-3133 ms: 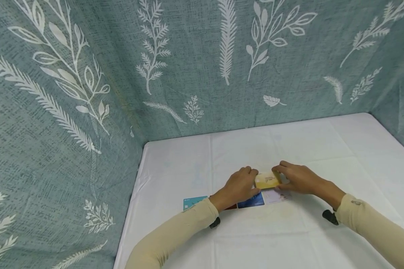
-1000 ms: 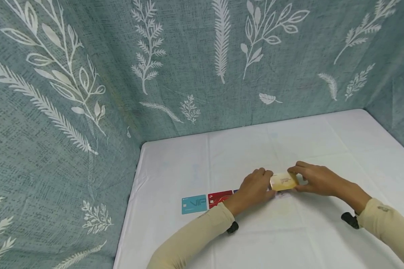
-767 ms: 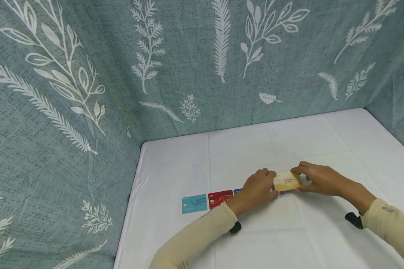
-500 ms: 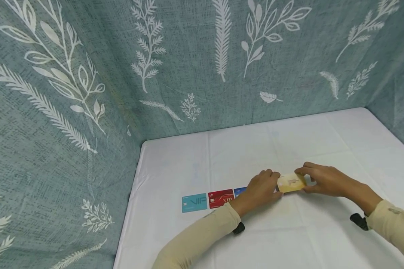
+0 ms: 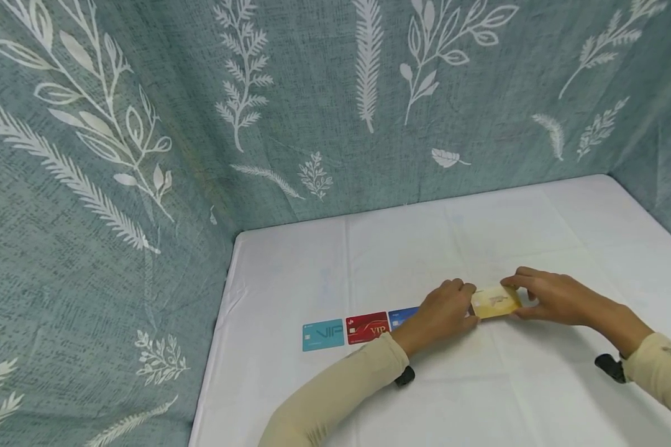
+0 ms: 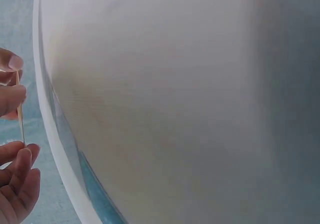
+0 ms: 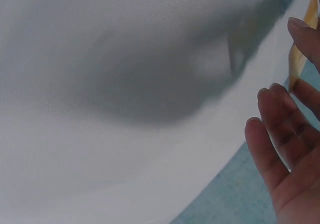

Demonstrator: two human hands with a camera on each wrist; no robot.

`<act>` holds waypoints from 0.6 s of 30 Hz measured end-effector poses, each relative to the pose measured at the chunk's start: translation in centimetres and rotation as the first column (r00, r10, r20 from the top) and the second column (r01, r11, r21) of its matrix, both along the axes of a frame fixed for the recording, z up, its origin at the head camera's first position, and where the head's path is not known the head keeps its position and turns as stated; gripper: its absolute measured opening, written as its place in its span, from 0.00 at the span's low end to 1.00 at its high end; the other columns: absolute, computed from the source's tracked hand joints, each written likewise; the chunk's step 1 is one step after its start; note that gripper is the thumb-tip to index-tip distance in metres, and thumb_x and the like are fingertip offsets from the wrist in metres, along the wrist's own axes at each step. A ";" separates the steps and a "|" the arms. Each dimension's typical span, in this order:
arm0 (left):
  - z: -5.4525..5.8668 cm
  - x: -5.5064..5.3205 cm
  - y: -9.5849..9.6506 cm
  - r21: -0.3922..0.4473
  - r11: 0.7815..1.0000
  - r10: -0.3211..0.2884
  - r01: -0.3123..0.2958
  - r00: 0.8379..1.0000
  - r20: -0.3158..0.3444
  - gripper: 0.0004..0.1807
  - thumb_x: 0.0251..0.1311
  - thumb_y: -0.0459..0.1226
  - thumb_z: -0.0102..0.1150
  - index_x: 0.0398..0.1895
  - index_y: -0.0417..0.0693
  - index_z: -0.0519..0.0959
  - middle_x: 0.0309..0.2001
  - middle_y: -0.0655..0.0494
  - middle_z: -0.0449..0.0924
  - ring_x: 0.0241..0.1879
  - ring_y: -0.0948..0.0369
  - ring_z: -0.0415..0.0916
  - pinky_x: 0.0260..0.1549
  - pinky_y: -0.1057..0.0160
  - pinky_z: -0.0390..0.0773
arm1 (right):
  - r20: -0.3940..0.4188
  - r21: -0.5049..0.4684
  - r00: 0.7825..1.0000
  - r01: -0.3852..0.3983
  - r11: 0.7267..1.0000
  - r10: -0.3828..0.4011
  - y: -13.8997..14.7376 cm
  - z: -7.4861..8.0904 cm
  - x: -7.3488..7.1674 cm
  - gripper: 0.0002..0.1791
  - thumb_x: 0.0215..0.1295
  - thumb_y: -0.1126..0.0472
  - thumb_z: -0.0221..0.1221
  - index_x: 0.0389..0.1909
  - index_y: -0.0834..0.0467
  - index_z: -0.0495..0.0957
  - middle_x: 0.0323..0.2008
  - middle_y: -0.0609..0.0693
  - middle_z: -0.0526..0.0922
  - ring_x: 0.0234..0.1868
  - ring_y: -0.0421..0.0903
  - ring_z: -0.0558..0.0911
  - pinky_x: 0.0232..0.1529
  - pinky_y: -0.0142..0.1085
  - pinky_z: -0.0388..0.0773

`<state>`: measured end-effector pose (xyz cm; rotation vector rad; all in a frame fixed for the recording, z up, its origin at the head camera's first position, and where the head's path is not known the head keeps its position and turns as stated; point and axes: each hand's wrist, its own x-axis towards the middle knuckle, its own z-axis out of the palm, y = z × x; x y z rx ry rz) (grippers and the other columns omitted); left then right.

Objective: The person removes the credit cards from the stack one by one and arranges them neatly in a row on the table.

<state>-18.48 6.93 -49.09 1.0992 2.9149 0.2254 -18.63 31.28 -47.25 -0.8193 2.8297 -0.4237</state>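
A yellow-and-cream card (image 5: 494, 302) is held between both hands in the head view. My left hand (image 5: 444, 310) pinches its left end and my right hand (image 5: 561, 299) pinches its right end, thumbs at the near edge. Seen nearly edge-on in the left wrist view, the card (image 6: 20, 116) is apart from the table. In the right wrist view it looks slightly bowed, a strip of the yellow card (image 7: 296, 66) showing by my right hand (image 7: 295, 144). A blue card (image 5: 402, 316) lies partly hidden behind my left hand.
On the white-clothed table (image 5: 402, 248), a teal card (image 5: 323, 335) and a red card (image 5: 367, 328) lie in a row with the blue one. A leaf-patterned curtain (image 5: 313, 93) stands behind and at the left. Dark wrist-worn devices hang under both sleeves.
Both hands have moved rightward with the yellow card, along the row. The teal and red cards, partly covered at first, now show; the pale card seen earliest is hidden in the head view.
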 end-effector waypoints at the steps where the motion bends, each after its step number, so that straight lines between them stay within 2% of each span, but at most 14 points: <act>1: 0.1 0.0 0.1 -0.004 1.000 -0.001 0.001 1.000 0.002 0.29 0.62 0.53 0.66 0.61 0.49 0.76 0.48 0.60 0.79 0.43 0.67 0.74 0.40 0.75 0.74 | 0.004 0.000 1.000 0.002 1.000 -0.002 0.1 0.0 0.0 0.30 0.52 0.52 0.75 0.56 0.59 0.80 0.41 0.41 0.78 0.34 0.35 0.78 0.29 0.29 0.73; 10: 0.2 -0.1 1.4 -0.019 1.000 -0.005 0.005 1.000 -0.013 0.27 0.61 0.53 0.67 0.58 0.50 0.78 0.44 0.61 0.79 0.39 0.68 0.72 0.35 0.75 0.72 | 0.010 0.011 1.000 0.011 1.000 -0.012 1.1 0.2 0.2 0.31 0.52 0.52 0.75 0.55 0.60 0.80 0.41 0.41 0.79 0.34 0.33 0.77 0.29 0.29 0.73; 18: 0.1 -0.3 2.0 -0.022 1.000 0.006 -0.005 0.999 0.038 0.27 0.61 0.51 0.67 0.60 0.50 0.77 0.45 0.61 0.79 0.39 0.69 0.71 0.35 0.76 0.71 | 0.018 0.013 1.000 0.022 1.000 -0.022 1.4 0.1 0.2 0.31 0.51 0.52 0.76 0.55 0.60 0.80 0.40 0.41 0.78 0.34 0.35 0.77 0.29 0.29 0.73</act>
